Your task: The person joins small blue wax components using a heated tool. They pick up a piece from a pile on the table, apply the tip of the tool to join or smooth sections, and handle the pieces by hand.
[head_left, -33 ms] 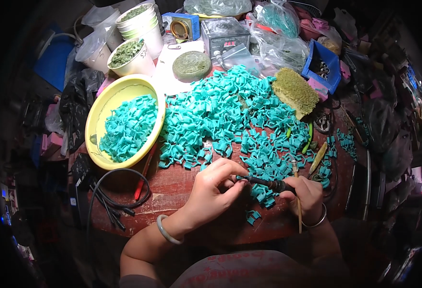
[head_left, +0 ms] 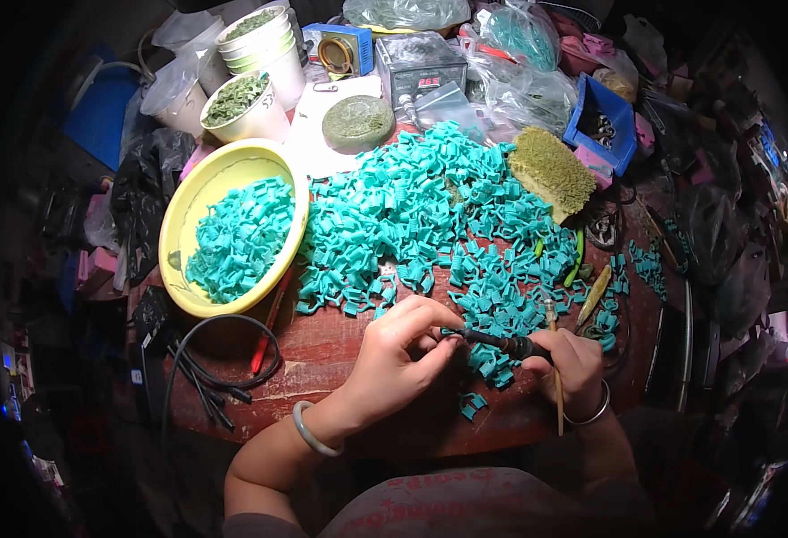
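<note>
My left hand [head_left: 407,345], a pale bangle on its wrist, is closed in a pinch. A small teal piece [head_left: 449,333] shows between its fingertips, mostly hidden. From the right, my right hand [head_left: 571,366] grips a dark pen-shaped tool [head_left: 500,341], whose tip reaches the left fingertips. A thin wooden-handled brush [head_left: 559,405] runs through or under the right hand; which one I cannot tell. Beyond both hands spreads a large heap of small teal clip-like pieces [head_left: 385,206]. One loose teal clip [head_left: 473,405] lies near the table's front edge.
At left, a yellow bowl [head_left: 172,233] holds more teal pieces, near black cables [head_left: 224,323] and a red-handled tool [head_left: 259,351]. Behind stand white tubs [head_left: 268,117], a round greenish block [head_left: 358,124] and a box with a red display [head_left: 421,63]. A blue bin [head_left: 623,134] sits back right.
</note>
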`<action>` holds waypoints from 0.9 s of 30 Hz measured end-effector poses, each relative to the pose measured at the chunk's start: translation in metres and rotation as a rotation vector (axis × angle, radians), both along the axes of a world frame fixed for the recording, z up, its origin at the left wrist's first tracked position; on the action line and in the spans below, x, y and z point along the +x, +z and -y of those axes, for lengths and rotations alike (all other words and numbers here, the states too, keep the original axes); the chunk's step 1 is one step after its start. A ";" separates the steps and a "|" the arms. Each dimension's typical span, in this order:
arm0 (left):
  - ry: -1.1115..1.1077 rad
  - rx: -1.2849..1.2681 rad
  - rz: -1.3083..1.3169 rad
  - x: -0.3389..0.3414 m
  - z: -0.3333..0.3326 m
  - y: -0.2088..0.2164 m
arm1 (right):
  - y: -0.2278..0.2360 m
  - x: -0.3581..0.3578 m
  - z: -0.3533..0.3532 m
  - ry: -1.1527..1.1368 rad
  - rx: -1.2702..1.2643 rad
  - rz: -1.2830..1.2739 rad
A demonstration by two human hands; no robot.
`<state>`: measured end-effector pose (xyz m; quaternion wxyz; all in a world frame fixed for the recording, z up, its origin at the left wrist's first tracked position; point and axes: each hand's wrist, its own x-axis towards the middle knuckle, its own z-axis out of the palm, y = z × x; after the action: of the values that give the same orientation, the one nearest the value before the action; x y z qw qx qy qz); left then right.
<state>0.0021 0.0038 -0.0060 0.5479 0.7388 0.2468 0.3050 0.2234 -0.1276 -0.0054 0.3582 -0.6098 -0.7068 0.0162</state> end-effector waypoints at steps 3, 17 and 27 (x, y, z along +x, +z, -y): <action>-0.005 0.008 -0.003 0.000 0.000 0.002 | 0.001 0.001 0.001 -0.007 -0.020 0.034; -0.071 -0.765 0.223 -0.003 -0.001 -0.002 | 0.002 0.001 0.003 -0.123 0.124 0.030; -0.084 -0.740 0.268 -0.001 -0.001 0.002 | 0.004 0.003 0.003 -0.079 0.103 -0.009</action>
<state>0.0008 0.0050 -0.0039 0.8166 0.4543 0.2359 0.2666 0.2265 -0.1310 -0.0012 0.3926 -0.6182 -0.6803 -0.0315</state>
